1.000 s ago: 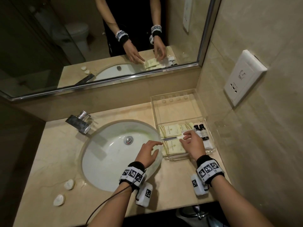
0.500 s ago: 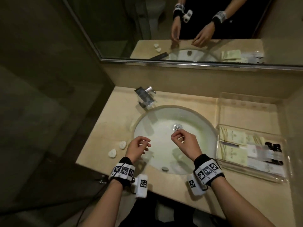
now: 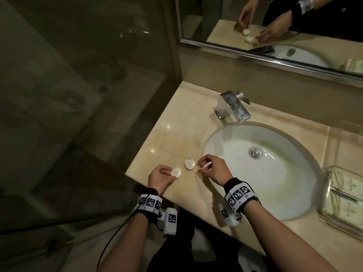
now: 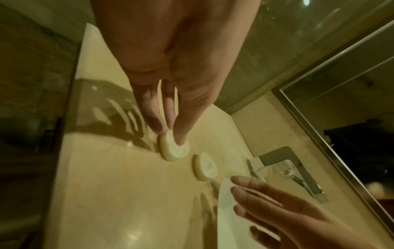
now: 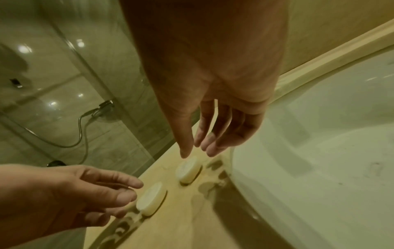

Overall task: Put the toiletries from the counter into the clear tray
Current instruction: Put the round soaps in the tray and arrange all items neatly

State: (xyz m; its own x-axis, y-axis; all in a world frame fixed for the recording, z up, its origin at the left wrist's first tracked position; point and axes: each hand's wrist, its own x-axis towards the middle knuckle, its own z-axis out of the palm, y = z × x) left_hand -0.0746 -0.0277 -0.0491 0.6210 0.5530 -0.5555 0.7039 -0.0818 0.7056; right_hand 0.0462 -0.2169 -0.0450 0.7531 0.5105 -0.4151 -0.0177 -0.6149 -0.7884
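Two small round white soaps lie on the beige counter left of the sink. My left hand [image 3: 170, 173] pinches the left soap [image 3: 176, 172], thumb on its top face [image 4: 175, 148], fingers behind it; it rests on the counter. My right hand [image 3: 199, 166] hovers over the right soap [image 3: 189, 164] with fingers spread and the thumb tip just above it [image 5: 188, 169]; whether it touches is unclear. The clear tray [image 3: 325, 193] stands at the far right, holding pale green sachets [image 3: 343, 185].
The white sink basin [image 3: 265, 173] lies between the soaps and the tray. A chrome faucet [image 3: 233, 107] stands behind it, below the mirror [image 3: 275, 26]. A glass shower wall [image 3: 98, 95] borders the counter's left end. The counter's front edge [image 3: 196, 207] runs under my wrists.
Both hands have left the tray and crossed the basin to the left. The left hand has taken hold of one soap; the right hand has come down over the other.
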